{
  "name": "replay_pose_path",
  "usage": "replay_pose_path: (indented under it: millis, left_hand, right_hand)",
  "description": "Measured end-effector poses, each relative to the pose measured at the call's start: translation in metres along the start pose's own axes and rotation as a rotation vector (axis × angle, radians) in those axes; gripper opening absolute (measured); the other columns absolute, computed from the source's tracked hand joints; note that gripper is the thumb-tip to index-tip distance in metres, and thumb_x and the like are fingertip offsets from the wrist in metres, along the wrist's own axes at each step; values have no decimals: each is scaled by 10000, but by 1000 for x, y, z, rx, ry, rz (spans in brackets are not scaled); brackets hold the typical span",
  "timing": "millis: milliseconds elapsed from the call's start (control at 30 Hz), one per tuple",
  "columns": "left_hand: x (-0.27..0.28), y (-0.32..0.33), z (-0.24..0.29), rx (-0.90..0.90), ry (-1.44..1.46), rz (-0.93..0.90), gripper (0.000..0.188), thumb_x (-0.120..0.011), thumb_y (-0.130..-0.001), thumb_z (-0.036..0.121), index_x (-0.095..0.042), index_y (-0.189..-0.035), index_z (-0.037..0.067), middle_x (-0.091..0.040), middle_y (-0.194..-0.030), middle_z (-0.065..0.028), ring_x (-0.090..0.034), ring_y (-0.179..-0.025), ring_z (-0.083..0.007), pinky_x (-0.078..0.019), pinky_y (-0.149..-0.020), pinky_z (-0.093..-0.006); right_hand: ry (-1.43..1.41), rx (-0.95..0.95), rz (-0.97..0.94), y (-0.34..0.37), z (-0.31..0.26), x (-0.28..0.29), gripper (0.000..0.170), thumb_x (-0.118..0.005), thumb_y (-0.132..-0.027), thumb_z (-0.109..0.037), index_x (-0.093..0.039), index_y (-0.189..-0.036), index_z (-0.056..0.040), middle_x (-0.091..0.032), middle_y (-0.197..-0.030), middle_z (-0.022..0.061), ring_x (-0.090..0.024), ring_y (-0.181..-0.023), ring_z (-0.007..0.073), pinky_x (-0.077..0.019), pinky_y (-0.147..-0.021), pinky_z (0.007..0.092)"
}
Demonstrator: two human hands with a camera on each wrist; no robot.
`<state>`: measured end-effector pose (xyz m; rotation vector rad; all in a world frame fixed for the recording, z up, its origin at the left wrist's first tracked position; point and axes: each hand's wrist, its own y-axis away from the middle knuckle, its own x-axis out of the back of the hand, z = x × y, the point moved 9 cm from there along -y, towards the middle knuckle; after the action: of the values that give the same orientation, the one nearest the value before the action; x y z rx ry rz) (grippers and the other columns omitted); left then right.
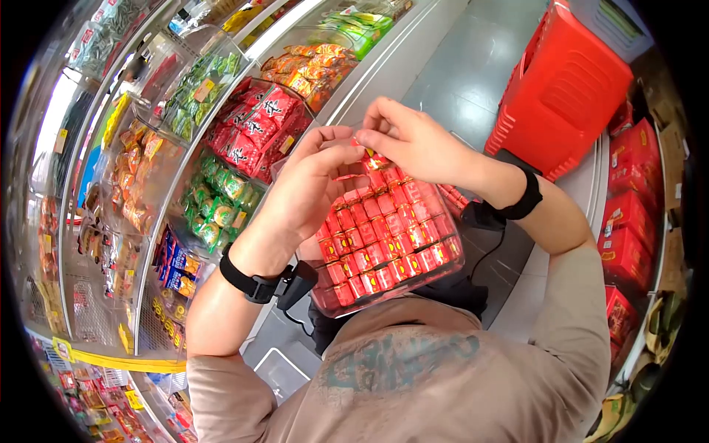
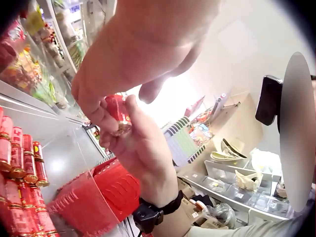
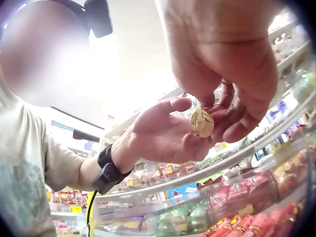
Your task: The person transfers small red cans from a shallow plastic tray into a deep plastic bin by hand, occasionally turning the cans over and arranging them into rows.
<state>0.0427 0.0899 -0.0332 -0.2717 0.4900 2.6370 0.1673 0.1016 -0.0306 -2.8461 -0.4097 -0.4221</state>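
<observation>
My right hand [image 1: 402,133] pinches a small red wrapped roll [image 2: 117,109] with a gold foil end, its thumb along the side. My left hand [image 1: 314,170] is cupped beside it, palm turned in. In the right wrist view, left fingertips reach under the gold end while the left thumb stands apart from the roll. Below both hands, a clear plastic tub [image 1: 447,275] sits against my lap. Tight rows of red rolls [image 1: 365,244] with gold bands fill it. Part of the tub's far side is hidden behind my hands.
Curved shelves on the left carry clear bins of red packets [image 1: 258,122], green packets [image 1: 218,196] and orange packets [image 1: 314,70]. A red plastic basket [image 1: 561,88] stands at the upper right. Red boxes [image 1: 628,229] line the right shelf.
</observation>
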Motion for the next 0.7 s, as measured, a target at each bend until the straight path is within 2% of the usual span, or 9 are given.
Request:
replay_pose_path:
  millis: [100, 200, 233, 267, 400, 533, 567, 667, 700]
  left_hand:
    - [5, -2, -5, -55, -46, 7, 276, -597, -904, 32, -510, -1166, 40, -608, -1064, -74, -615, -992, -198, -512, -860, -368]
    - [17, -3, -6, 16, -17, 64, 278, -599, -907, 41, -504, -1169, 35, -608, -1054, -81, -616, -967, -196, -510, -867, -363]
    - [32, -4, -11, 74, -18, 178, 222, -590, -908, 37, -545, -1126, 33, -619, -1007, -80, -617, -924, -197, -517, -848, -361]
    - [44, -7, -17, 121, -54, 190, 175, -585, -904, 31, -566, -1079, 35, -621, -978, -78, -617, -905, -195, -523, -827, -360]
    - [90, -13, -50, 268, -225, 332, 77, -567, -885, 10, -630, -916, 43, -628, -883, -67, -617, -837, -187, -538, -727, -351]
    - [120, -21, -91, 410, -366, 401, 100, -569, -862, 0, -655, -880, 48, -630, -853, -54, -617, -776, -187, -536, -645, -336]
    - [130, -27, -105, 470, -459, 411, 140, -578, -854, -1, -670, -940, 59, -645, -884, -45, -616, -750, -195, -531, -625, -336]
    - [131, -31, -111, 423, -594, 424, 89, -587, -835, 5, -656, -888, 22, -654, -858, -72, -644, -743, -217, -554, -570, -358]
    - [161, -48, -135, 414, -558, 449, 85, -598, -833, 32, -658, -889, 8, -665, -871, -96, -650, -727, -232, -555, -566, -376]
  right_hand:
    - [9, -63, 8, -5, -3, -5, 208, -555, -998, -208, -510, -1046, -11, -612, -877, 52, -584, -786, 98, -495, -697, 269]
    - [67, -48, -59, -10, 0, -23, 251, -557, -996, -234, -517, -1096, -7, -621, -880, 70, -606, -785, 124, -509, -713, 291]
    - [50, -52, -107, -13, 4, -28, 265, -556, -996, -237, -518, -1120, -7, -624, -883, 76, -614, -793, 132, -513, -719, 297]
    - [33, -57, -157, -15, 6, -32, 280, -555, -995, -241, -520, -1143, -7, -628, -885, 81, -621, -801, 139, -517, -725, 302]
    - [350, 38, -129, -17, 7, -19, 290, -618, -945, -248, -598, -1082, 6, -666, -941, 106, -644, -819, 155, -522, -741, 314]
    - [218, -11, -106, -7, 4, -9, 279, -645, -927, -244, -618, -1045, 7, -672, -918, 100, -645, -789, 144, -519, -724, 303]
    - [197, -9, -107, -3, 3, -8, 277, -647, -926, -241, -617, -1044, 7, -673, -911, 97, -641, -787, 139, -518, -718, 301]
    - [152, 16, -96, 13, 1, 0, 267, -651, -926, -230, -616, -1038, 8, -672, -892, 88, -630, -776, 126, -515, -701, 297]
    - [145, 32, -86, 18, 2, 5, 261, -651, -927, -226, -615, -1035, 9, -672, -887, 86, -626, -771, 123, -514, -694, 297]
